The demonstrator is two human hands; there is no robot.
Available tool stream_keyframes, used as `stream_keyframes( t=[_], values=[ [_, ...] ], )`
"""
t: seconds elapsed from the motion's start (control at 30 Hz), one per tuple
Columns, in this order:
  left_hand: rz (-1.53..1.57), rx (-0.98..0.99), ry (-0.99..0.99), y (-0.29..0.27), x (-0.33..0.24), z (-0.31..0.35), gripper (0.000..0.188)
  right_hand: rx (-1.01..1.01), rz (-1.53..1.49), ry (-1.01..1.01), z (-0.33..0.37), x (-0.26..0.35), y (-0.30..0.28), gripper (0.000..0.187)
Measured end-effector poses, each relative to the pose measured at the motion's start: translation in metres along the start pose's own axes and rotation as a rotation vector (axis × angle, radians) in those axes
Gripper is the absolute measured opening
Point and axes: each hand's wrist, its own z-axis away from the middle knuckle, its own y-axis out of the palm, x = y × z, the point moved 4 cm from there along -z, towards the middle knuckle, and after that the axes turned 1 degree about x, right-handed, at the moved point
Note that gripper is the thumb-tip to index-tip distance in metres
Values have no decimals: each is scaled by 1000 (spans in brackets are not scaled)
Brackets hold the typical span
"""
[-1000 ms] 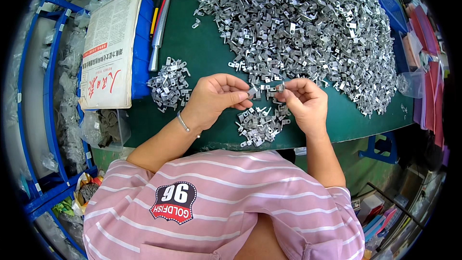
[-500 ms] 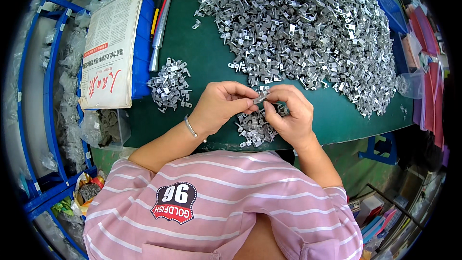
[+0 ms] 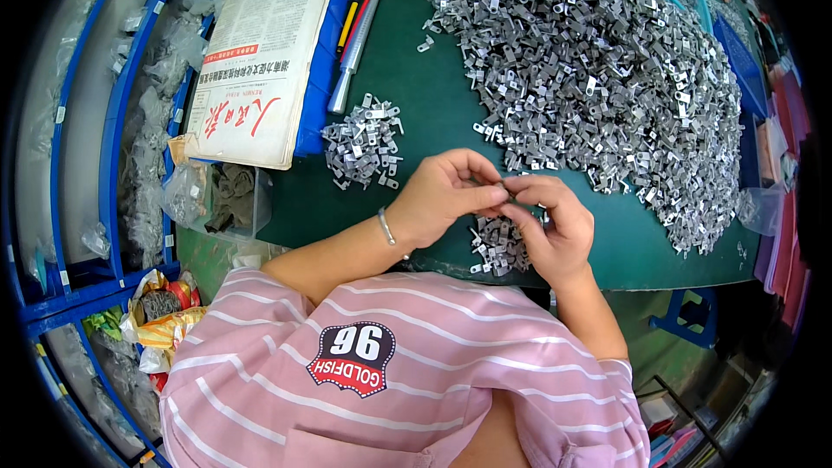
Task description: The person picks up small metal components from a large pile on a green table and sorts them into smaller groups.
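Observation:
Over the near edge of the green table [image 3: 425,91], my left hand [image 3: 442,201] and my right hand [image 3: 559,224] meet with fingertips pinched together. Between them is a small metal bracket [image 3: 506,194], now mostly hidden by the fingers. Just below my fingers lies a small pile of metal brackets [image 3: 496,247], partly covered by my right hand. Another small pile [image 3: 362,146] sits to the left of my left hand. Beyond both hands spreads a large heap of similar silver-grey brackets [image 3: 589,78].
A folded newspaper [image 3: 260,61] rests on a blue bin [image 3: 316,113] at the left, with a silver tube-like tool [image 3: 354,61] beside it. Blue shelving [image 3: 108,121] stands farther left. A blue basket [image 3: 737,61] is at the far right, and a blue stool [image 3: 689,316] below the table.
The view has shifted, so the table things appear farther right. My fingers have closed in around the bracket, which showed plainly between both hands before and is mostly covered now.

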Motion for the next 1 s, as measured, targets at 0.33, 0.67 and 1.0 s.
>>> stream_keyframes(
  t=[0.33,0.67,1.0],
  values=[
    [-1558,-651,811,-59,-99,38,16,-79,285,389,8,-23,-58,8],
    [-1632,-530,877,-40,-90,28,17,133,459,187,12,-27,-38,15],
    [-1508,249,751,33,-16,-12,23,28,21,651,32,-52,-50,10]
  ],
)
